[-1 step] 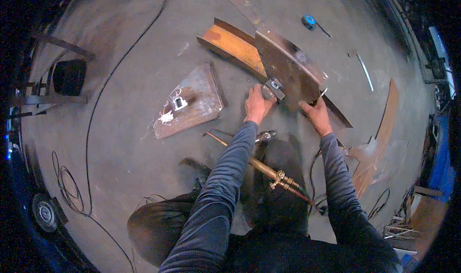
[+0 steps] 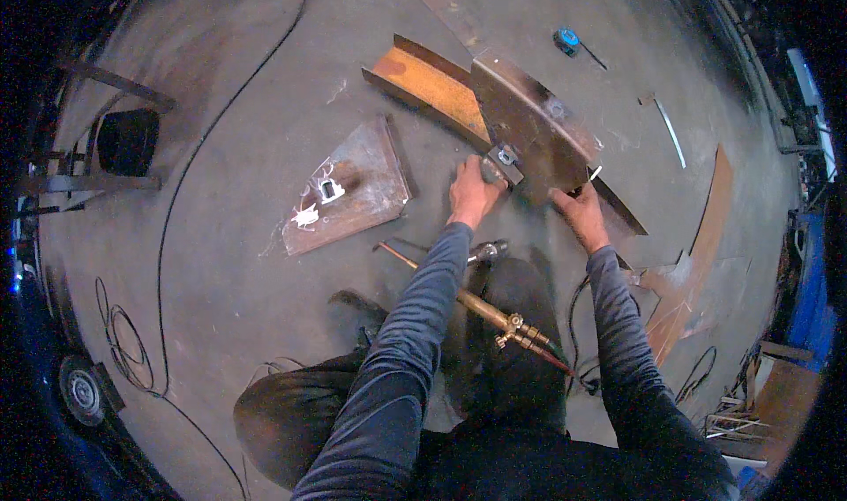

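My left hand point(image 2: 475, 190) is closed, its fingers curled on a small steel block point(image 2: 505, 160) with a light patch on top. The block rests against the near edge of a bent brown steel plate point(image 2: 529, 113). My right hand point(image 2: 582, 217) pinches the plate's near right corner. A thin white stick point(image 2: 595, 173) shows by its fingers; whether they hold it I cannot tell. An orange-rusted steel channel point(image 2: 432, 85) meets the plate at the far left. Below my left forearm, a brass cutting torch point(image 2: 485, 307) lies across, partly hidden by the sleeve.
A tapered steel piece point(image 2: 357, 179) with white marks and a hole lies on the floor to the left. At the far right sits a blue tape measure point(image 2: 567, 41). A black cable point(image 2: 181, 170) runs along the left, and brown offcuts point(image 2: 697, 267) lie to the right.
The bent steel plate has shifted very slightly to the right and nearer. The white stick's tip has dropped a little; both hands stay almost where they were.
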`<state>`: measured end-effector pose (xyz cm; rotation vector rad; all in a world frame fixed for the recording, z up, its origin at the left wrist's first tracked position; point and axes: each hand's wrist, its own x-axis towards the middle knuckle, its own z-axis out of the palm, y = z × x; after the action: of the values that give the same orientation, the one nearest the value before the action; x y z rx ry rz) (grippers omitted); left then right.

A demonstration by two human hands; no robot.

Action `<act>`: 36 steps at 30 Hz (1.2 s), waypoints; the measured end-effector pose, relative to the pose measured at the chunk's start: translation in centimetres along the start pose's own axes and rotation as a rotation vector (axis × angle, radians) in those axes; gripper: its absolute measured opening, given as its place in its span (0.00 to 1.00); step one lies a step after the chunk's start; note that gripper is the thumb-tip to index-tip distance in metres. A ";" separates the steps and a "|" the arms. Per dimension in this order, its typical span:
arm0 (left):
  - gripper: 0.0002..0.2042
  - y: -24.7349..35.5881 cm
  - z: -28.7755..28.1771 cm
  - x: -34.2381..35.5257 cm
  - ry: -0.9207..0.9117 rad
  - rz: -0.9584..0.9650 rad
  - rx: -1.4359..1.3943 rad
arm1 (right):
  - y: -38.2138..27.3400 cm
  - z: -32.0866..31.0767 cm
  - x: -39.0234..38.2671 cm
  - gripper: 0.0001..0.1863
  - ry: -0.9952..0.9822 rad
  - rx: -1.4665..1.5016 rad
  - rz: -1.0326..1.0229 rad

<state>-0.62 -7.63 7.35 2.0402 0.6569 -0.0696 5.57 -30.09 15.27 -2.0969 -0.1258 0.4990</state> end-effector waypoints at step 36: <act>0.29 1.4 -8.4 -1.3 0.122 -0.077 -0.019 | 5.3 -8.1 -16.6 0.23 0.166 1.289 0.366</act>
<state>-2.87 -1.88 13.39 2.0122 0.8094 0.0159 -6.93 -44.01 19.71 -0.8666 0.5542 0.4294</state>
